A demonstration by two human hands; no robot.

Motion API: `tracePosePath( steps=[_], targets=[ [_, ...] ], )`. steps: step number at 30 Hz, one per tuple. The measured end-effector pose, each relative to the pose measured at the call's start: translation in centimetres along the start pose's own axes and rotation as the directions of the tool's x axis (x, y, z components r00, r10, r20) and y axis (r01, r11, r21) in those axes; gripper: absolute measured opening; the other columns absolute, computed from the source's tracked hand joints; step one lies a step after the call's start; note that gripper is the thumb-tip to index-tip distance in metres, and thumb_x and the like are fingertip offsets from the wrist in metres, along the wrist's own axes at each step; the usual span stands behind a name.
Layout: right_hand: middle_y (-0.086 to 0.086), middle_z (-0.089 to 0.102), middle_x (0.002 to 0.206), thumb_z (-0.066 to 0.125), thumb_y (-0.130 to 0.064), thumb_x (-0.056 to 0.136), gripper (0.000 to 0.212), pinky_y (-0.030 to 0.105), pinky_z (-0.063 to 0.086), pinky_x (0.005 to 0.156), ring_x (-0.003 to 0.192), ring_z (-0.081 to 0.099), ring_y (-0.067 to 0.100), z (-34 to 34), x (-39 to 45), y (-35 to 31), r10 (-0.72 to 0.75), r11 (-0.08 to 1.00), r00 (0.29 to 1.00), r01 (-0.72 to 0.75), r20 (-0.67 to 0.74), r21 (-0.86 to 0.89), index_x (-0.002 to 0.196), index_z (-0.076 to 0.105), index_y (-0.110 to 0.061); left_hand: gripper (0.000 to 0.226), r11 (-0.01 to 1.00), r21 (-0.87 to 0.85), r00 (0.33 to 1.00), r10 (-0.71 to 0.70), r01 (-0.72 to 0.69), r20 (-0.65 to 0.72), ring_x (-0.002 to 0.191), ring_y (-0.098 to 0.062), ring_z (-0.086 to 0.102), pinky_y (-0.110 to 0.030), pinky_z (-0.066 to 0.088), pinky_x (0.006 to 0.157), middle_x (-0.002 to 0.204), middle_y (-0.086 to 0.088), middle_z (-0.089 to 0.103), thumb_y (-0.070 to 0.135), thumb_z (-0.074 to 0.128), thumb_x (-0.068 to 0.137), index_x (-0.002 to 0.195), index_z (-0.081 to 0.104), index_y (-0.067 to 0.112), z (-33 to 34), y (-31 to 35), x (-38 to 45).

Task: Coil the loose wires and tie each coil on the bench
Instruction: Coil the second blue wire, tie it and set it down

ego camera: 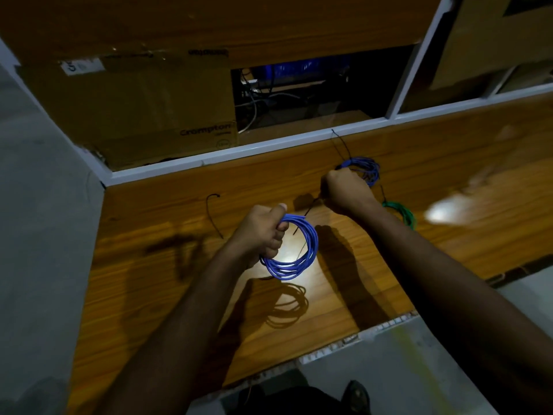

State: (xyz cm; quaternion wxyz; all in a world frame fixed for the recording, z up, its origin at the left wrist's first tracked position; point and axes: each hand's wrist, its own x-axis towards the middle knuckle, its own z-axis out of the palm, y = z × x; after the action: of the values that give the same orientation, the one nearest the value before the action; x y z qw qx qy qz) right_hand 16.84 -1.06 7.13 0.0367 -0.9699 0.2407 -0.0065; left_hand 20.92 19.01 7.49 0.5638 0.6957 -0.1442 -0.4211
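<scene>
My left hand (pixel 263 232) grips a coil of blue wire (pixel 302 259) by its left side, held just above the wooden bench (pixel 155 295). A thin black cable tie (pixel 311 209) runs from the coil's top up to my right hand (pixel 347 190), which pinches its far end in a closed fist. Behind my right hand lies a second blue coil (pixel 366 167) with a black tie sticking up from it. A green coil (pixel 402 214) lies on the bench to the right of my right wrist, partly hidden by my forearm.
A loose black cable tie (pixel 213 215) lies on the bench to the left. A cardboard box (pixel 143 115) stands behind the white frame rail (pixel 269 145), beside a dark opening with cables. The bench's front edge (pixel 374 329) is chipped. Grey floor lies on the left.
</scene>
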Motion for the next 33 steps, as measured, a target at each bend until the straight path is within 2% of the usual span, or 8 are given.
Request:
tracePosePath(
  steps=[4,9,13,16,21,25,29,33],
  targets=[
    [0.002,0.062,0.088,0.059,-0.020,0.096,0.008,0.029,0.049,0.066,0.075,0.058,0.014,-2.2,-0.2,1.3,-0.119,0.993,0.986,0.119,0.116,0.007,0.100,0.063,-0.014,0.046,0.999,0.048,1.000,0.012,-0.011,-0.009,0.038,-0.009,0.023,-0.021,0.018,0.038,0.046,0.008,0.034,0.039,0.037,0.105,0.067,0.045,0.015,2.2,0.8,0.1],
    [-0.005,0.060,0.097,0.056,-0.016,0.098,0.015,0.026,0.049,0.080,0.091,0.059,0.011,-5.4,-1.2,2.0,-0.311,0.950,0.928,0.310,0.206,0.038,0.111,0.064,-0.017,0.044,0.996,0.077,0.999,0.048,-0.046,-0.023,0.040,-0.010,0.022,-0.024,0.016,0.041,0.048,0.006,0.032,0.036,0.037,0.105,0.071,0.051,0.012,4.4,1.0,0.5],
    [-0.009,0.054,0.090,0.056,-0.014,0.098,0.014,0.024,0.043,0.075,0.087,0.057,0.010,-7.0,-1.9,2.5,-0.382,0.921,0.893,0.388,0.240,0.021,0.110,0.063,-0.018,0.023,0.997,0.054,0.998,0.063,-0.063,-0.014,0.040,-0.009,0.023,-0.022,0.016,0.039,0.053,0.004,0.032,0.028,0.038,0.106,0.094,0.050,0.013,5.6,1.1,1.1],
    [-0.006,0.058,0.095,0.057,-0.015,0.098,0.014,0.026,0.047,0.077,0.090,0.059,0.012,-7.6,-2.3,2.8,-0.395,0.915,0.878,0.402,0.271,0.028,0.110,0.063,-0.019,0.019,0.995,0.068,0.997,0.072,-0.073,0.005,0.042,-0.010,0.026,-0.023,0.018,0.039,0.056,0.003,0.034,0.029,0.039,0.105,0.112,0.051,0.016,6.2,1.4,1.1],
    [-0.005,0.060,0.095,0.057,-0.018,0.098,0.012,0.029,0.048,0.084,0.091,0.058,0.011,-8.4,-3.2,3.4,-0.437,0.898,0.865,0.437,0.247,0.058,0.108,0.064,-0.018,0.012,0.986,0.101,0.990,0.124,-0.130,0.063,0.041,-0.012,0.024,-0.023,0.016,0.040,0.055,0.002,0.033,0.024,0.041,0.104,0.099,0.048,0.015,7.7,1.8,1.2],
    [-0.008,0.062,0.094,0.061,-0.020,0.096,0.010,0.025,0.047,0.080,0.093,0.061,0.010,-8.2,-4.5,4.7,-0.427,0.899,0.897,0.408,0.118,0.159,0.105,0.066,-0.019,0.012,0.992,0.040,0.991,0.118,-0.121,0.065,0.041,-0.010,0.021,-0.023,0.015,0.040,0.056,0.001,0.030,0.021,0.040,0.105,0.097,0.047,0.016,8.7,1.9,1.7],
    [-0.007,0.060,0.098,0.063,-0.020,0.093,0.013,0.031,0.055,0.074,0.082,0.057,0.006,-5.6,-8.6,5.7,-0.291,0.861,0.909,0.384,-0.298,0.332,0.107,0.064,-0.021,0.013,0.994,-0.030,0.992,0.111,-0.109,0.062,0.041,-0.009,0.019,-0.020,0.015,0.039,0.055,0.004,0.028,0.024,0.038,0.105,0.100,0.047,0.016,9.0,1.6,2.1],
    [-0.005,0.051,0.115,0.069,-0.023,0.086,0.032,0.033,0.052,0.059,0.074,0.058,0.011,-2.0,-15.0,5.4,-0.318,0.877,0.871,0.420,-0.374,0.234,0.117,0.060,-0.027,0.016,0.992,-0.066,0.993,0.111,-0.109,0.030,0.040,-0.009,0.022,-0.019,0.018,0.039,0.053,0.004,0.031,0.026,0.038,0.105,0.096,0.047,0.016,9.1,1.1,2.5]
  ],
)
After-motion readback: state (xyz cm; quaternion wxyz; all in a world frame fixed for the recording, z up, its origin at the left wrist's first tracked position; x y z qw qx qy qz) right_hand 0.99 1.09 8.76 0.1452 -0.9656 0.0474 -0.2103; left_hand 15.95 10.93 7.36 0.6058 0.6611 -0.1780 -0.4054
